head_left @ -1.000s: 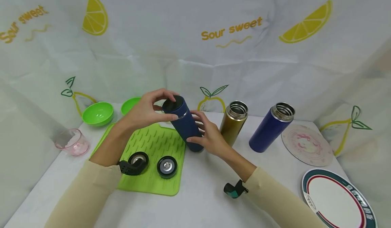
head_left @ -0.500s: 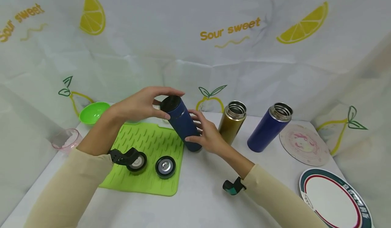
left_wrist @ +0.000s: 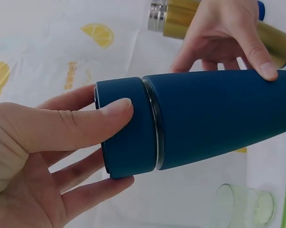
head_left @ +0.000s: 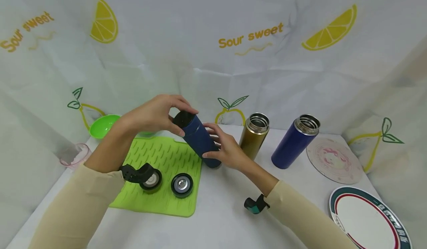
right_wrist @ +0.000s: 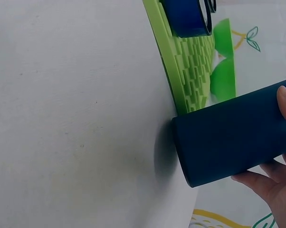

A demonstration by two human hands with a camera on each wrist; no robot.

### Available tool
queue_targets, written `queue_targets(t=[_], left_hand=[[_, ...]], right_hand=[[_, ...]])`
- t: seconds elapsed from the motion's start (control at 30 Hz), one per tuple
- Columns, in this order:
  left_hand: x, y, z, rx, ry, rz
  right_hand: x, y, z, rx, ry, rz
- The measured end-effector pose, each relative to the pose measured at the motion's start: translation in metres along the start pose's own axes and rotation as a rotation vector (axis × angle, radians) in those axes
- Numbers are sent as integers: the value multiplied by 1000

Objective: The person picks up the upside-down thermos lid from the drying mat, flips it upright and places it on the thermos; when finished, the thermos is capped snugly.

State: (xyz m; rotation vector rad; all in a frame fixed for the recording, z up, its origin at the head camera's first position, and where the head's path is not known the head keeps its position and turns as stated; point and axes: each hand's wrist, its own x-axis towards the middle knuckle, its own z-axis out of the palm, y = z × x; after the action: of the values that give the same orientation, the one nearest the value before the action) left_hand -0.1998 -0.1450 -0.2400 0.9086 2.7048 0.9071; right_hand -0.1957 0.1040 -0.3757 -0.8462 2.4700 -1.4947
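Note:
A dark blue thermos (head_left: pixel 199 139) with a black-topped lid (head_left: pixel 184 119) leans a little to the left in the head view. My left hand (head_left: pixel 155 111) pinches the lid from above, thumb on the near side and fingers on the far side. The left wrist view shows the lid (left_wrist: pixel 128 126) seated at the neck, a thin silver ring along the seam. My right hand (head_left: pixel 230 148) grips the thermos body lower down, its thumb across the front. In the right wrist view the base of the thermos (right_wrist: pixel 224 142) is close over the white table, beside the green mat's edge.
Two lidless bottles, one gold (head_left: pixel 252 139) and one purple-blue (head_left: pixel 293 145), stand to the right. Two lids (head_left: pixel 181 184) lie upside down on the green mat (head_left: pixel 160 204). Green bowls (head_left: pixel 101 126) and a pink glass (head_left: pixel 76 155) are left; a plate (head_left: pixel 367 219) and round mat (head_left: pixel 333 160) are right.
My left fingers have gone from lying over the lid's top to spanning its sides, and the left wrist has shifted left. The thermos top has tipped slightly left; the right hand keeps its grip.

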Motion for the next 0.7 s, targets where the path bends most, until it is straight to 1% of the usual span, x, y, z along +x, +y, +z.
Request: queue_targets(t=[0.07, 0.1, 0.17, 0.27, 0.33, 0.4, 0.47, 0.53, 0.63, 0.7], left_hand=[[-2, 1, 0, -30, -44, 15], [-2, 1, 1, -24, -56, 10], [-2, 2, 2, 40, -28, -19], [-2, 4, 4, 140, 17, -105], [-2, 4, 5, 158, 32, -148], [-3, 2, 6, 137, 31, -168], [-4, 0, 6, 113, 30, -147], [-5, -3, 5, 53, 27, -96], [-6, -4, 4, -23, -13, -20], [-7, -2, 3, -40, -32, -9]], right_hand=[[-2, 1, 0, -2, -7, 10], [-2, 2, 0, -3, -7, 13], [-3, 2, 0, 1, -2, 5], [-3, 3, 1, 12, 2, -4], [-3, 3, 2, 24, -5, -3], [-2, 3, 3, 31, -15, 0], [-2, 2, 4, 31, -19, 0], [-2, 2, 3, 24, -17, -1], [-2, 2, 2, 8, -10, -3], [-2, 2, 1, 1, -7, -2]])
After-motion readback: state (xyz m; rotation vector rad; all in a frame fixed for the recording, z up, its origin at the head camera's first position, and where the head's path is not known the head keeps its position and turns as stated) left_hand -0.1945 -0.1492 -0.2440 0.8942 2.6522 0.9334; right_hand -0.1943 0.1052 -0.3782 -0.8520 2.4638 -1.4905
